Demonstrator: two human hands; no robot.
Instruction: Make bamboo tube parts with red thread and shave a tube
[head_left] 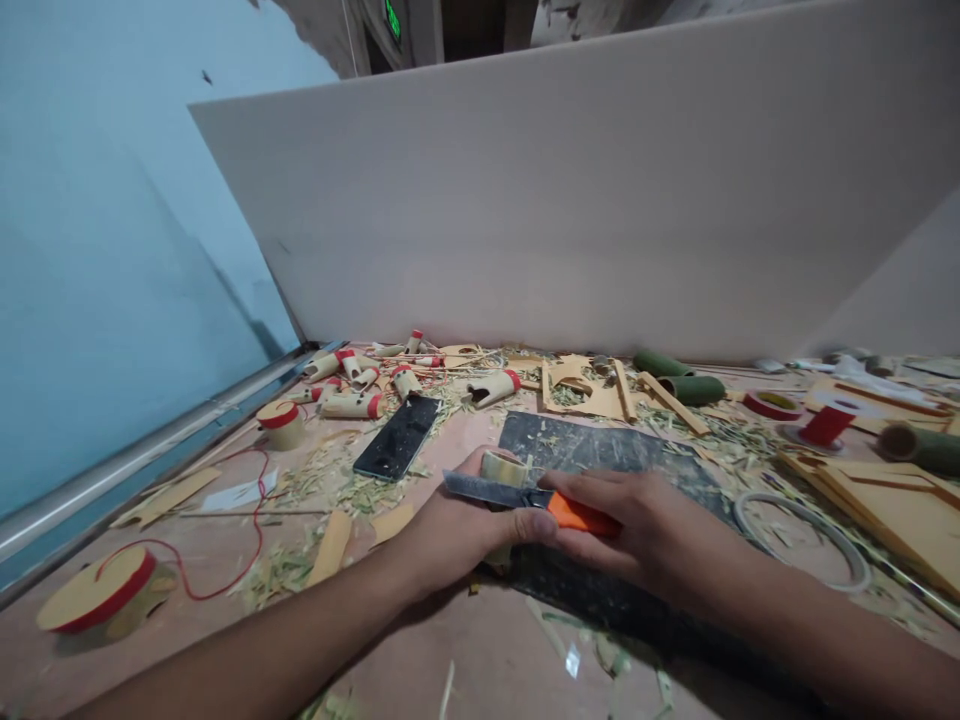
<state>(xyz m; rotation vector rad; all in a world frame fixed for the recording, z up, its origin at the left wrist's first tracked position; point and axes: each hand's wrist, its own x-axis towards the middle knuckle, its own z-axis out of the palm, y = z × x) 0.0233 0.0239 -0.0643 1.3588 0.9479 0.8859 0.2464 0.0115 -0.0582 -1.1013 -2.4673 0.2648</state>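
My left hand [457,525] is closed around a short pale bamboo tube [504,467], held upright over the near edge of a dark cutting mat [600,450]. My right hand [637,525] grips the orange handle [581,515] of a knife. Its grey blade [484,489] lies across the tube, pointing left, and touches it just below the rim. Both forearms reach in from the bottom edge.
Bamboo shavings litter the pinkish table [495,660]. A black phone [397,437] lies left of the mat. Cut bamboo tubes with red bands [360,385] are piled behind it. Red thread spools [825,425], green bamboo pieces [686,388], wooden boards [877,490] and a wire loop [806,525] sit right. A white board [600,200] walls the back.
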